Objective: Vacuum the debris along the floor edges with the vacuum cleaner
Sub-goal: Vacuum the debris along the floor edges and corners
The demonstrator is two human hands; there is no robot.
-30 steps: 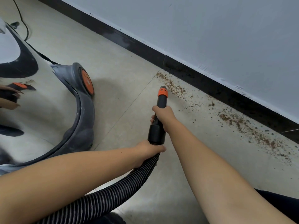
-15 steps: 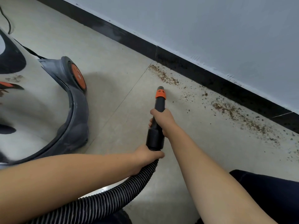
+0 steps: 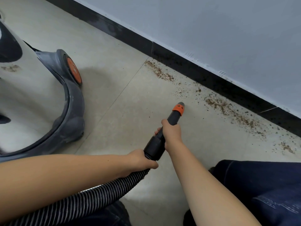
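Basically a two-hand hold on the vacuum wand: right hand [image 3: 171,133] wraps the black nozzle tube [image 3: 174,116] up front to aim it, left hand [image 3: 140,160] clenches the joint where the ribbed hose [image 3: 91,198] meets the cuff — likely to take the hose weight off the steering hand. Orange-tipped nozzle mouth [image 3: 178,108] points toward the wall, sits low over the tile, just short of the mess; contact with the floor can't be told. Debris [image 3: 231,111] — brown crumbs — lies in a band along the black skirting board [image 3: 203,74], with a denser streak [image 3: 158,72] further left, none of it under the mouth yet. Vacuum canister [image 3: 40,98] stands well left on the tile floor [image 3: 114,46], sealed drum, contents not visible. Person's denim-clad knee [image 3: 260,185] is at lower right.
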